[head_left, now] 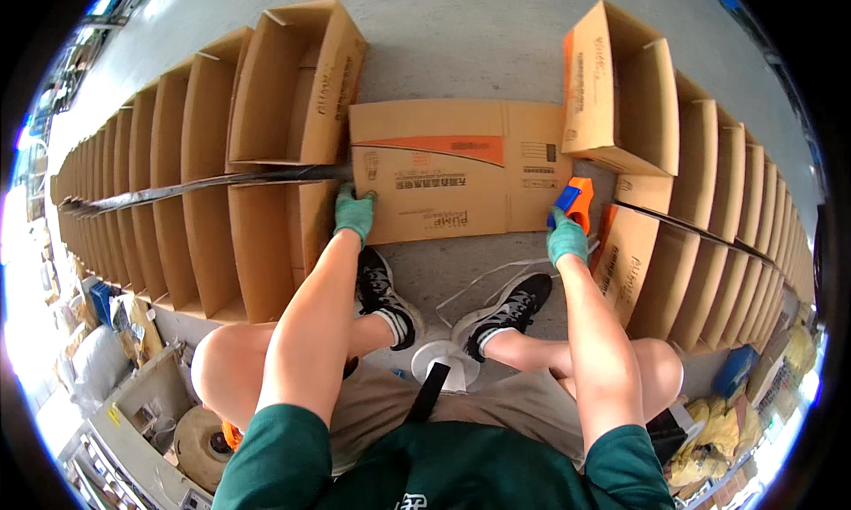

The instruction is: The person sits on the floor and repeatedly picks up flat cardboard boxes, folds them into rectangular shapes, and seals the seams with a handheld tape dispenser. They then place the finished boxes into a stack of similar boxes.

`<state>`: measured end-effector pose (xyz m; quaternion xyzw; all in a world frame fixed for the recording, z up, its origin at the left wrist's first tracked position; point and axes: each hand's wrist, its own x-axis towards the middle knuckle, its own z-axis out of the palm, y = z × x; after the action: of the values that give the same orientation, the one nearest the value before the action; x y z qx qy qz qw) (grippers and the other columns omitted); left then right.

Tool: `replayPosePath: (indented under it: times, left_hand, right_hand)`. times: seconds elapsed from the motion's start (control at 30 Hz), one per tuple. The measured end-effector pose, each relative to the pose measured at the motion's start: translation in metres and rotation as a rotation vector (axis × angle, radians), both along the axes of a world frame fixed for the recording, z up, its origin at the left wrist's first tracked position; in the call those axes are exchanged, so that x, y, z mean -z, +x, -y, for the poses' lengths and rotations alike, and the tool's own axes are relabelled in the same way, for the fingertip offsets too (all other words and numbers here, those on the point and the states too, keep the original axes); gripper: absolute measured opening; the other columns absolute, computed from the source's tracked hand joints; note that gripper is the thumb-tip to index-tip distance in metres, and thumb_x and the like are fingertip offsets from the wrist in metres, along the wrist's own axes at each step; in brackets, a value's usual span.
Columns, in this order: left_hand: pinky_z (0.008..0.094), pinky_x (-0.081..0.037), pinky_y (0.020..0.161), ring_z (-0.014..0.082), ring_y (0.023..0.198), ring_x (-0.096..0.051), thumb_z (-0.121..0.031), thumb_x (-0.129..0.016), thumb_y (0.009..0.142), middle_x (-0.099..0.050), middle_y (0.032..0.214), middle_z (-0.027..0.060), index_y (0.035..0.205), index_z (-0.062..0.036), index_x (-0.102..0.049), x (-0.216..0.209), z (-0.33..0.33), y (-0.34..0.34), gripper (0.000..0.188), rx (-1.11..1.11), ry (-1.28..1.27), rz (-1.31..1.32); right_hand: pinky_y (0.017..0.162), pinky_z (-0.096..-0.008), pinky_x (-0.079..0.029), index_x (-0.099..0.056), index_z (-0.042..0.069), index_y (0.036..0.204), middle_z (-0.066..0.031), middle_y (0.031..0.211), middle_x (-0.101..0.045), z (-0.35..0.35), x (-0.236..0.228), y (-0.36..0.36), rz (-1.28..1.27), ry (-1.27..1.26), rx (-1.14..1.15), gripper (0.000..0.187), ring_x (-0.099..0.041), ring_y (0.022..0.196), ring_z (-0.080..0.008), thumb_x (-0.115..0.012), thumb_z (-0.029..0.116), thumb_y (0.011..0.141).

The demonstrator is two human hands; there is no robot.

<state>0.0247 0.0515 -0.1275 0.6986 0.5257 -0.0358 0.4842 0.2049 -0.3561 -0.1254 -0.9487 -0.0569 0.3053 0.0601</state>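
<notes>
A flattened cardboard carton (430, 191) with an orange printed band lies on the floor between my feet and the far side. At its left edge, my left hand (355, 213), in a green glove, is closed with the fingers gripping the cardboard. My right hand (567, 240), also gloved in green, wraps around a blue-and-orange hand tool (578, 202) near the carton's right edge. The tool's exact kind is not clear, since my hand covers part of it.
Rows of open cartons curve away on the left (204, 120) and on the right (700, 155). White strapping (483, 284) trails on the floor by my shoes. A white round spool-like stand (443, 364) is between my legs. A machine (146, 404) stands at lower left.
</notes>
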Motion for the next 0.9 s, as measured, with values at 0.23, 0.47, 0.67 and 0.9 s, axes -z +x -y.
replayPosePath:
  times: [0.23,0.47,0.67,0.9]
  left_hand:
    - [0.0358,-0.05,0.088,0.0235,0.095,-0.059,-0.004,-0.063,0.089,-0.065,0.11,0.0121,0.12,-0.0013,-0.054,-0.087,-0.004,0.026,0.032,-0.163,0.22,0.249]
    - [0.0323,-0.051,0.083,0.0174,0.089,-0.063,-0.006,-0.064,0.089,-0.07,0.103,0.0085,0.112,-0.0002,-0.063,-0.199,-0.022,-0.006,0.024,-0.255,0.362,0.29]
    - [0.0258,-0.05,0.084,0.012,0.091,-0.061,0.006,-0.054,0.088,-0.068,0.106,0.0033,0.12,-0.0008,-0.062,-0.235,-0.005,-0.052,0.034,-0.061,0.308,0.652]
    - [0.0246,-0.046,0.09,0.0129,0.097,-0.056,0.008,-0.052,0.086,-0.063,0.111,0.0032,0.133,-0.0046,-0.054,-0.202,0.013,-0.077,0.048,0.036,0.118,0.587]
  right_hand:
    - [0.09,-0.0492,-0.052,-0.067,0.01,0.115,-0.021,0.117,-0.069,0.047,0.053,-0.011,0.033,-0.003,0.374,0.031,-0.064,0.109,-0.0417,-0.061,0.023,0.088]
    - [0.102,-0.0482,-0.049,-0.057,0.008,0.135,-0.0234,0.135,-0.06,-0.002,-0.055,0.01,-0.222,-0.13,0.123,0.046,-0.058,0.123,-0.0424,-0.059,0.021,0.091]
    - [0.11,-0.0478,-0.044,-0.054,0.017,0.141,-0.0231,0.138,-0.056,-0.07,-0.203,0.054,0.793,0.63,-0.102,0.056,-0.057,0.124,-0.039,-0.069,0.015,0.087]
    - [0.106,-0.0445,-0.046,-0.062,0.01,0.13,-0.0138,0.127,-0.065,-0.047,-0.252,0.061,0.197,0.308,-0.61,0.036,-0.062,0.115,-0.0326,-0.062,0.01,0.094]
